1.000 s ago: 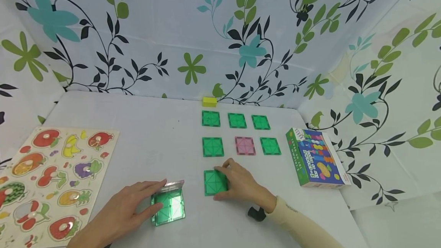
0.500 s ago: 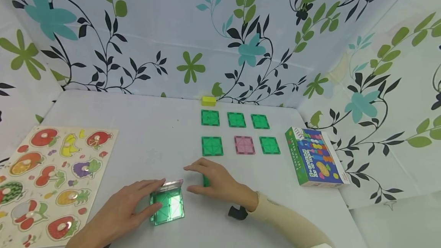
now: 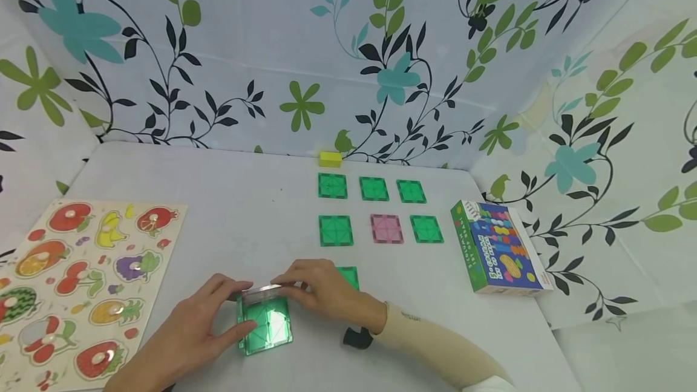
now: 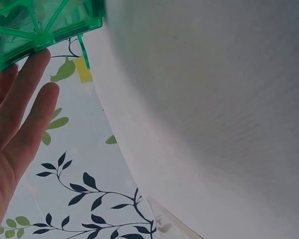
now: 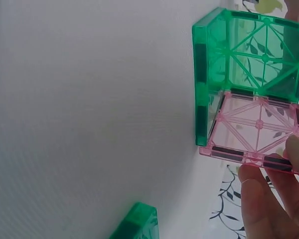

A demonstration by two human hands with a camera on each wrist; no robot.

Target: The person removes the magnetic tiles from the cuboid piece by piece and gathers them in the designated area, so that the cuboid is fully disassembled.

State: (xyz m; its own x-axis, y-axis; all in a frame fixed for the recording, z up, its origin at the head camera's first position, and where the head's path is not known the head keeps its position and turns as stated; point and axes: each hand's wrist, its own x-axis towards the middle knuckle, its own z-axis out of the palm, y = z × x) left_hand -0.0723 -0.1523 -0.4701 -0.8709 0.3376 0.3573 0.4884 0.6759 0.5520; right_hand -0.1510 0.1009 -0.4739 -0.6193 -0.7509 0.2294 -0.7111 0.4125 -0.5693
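A small structure of magnetic tiles stands on the table before me. Its green square tile [image 3: 273,322] faces me, with another green tile [image 5: 207,79] joined at an angle and a pink tile [image 5: 256,124] seen edge-on from the head. My left hand [image 3: 187,325] holds the structure on its left side, thumb on the green face, fingers behind. In the right wrist view, thumb and fingers of my right hand [image 3: 321,286] pinch the pink tile's edge. A loose green tile [image 3: 348,276] lies partly hidden behind the right hand.
Beyond the hands lie several green tiles [image 3: 332,186] in rows, with one pink tile [image 3: 386,228] among them. A yellow block [image 3: 330,160] sits at the back edge. A fruit puzzle board [image 3: 98,283] lies left, a colourful box [image 3: 498,248] right.
My right hand has moved left from the loose green tile to the structure and now pinches its pink tile. The left hand keeps its place, fingers a little more bent.
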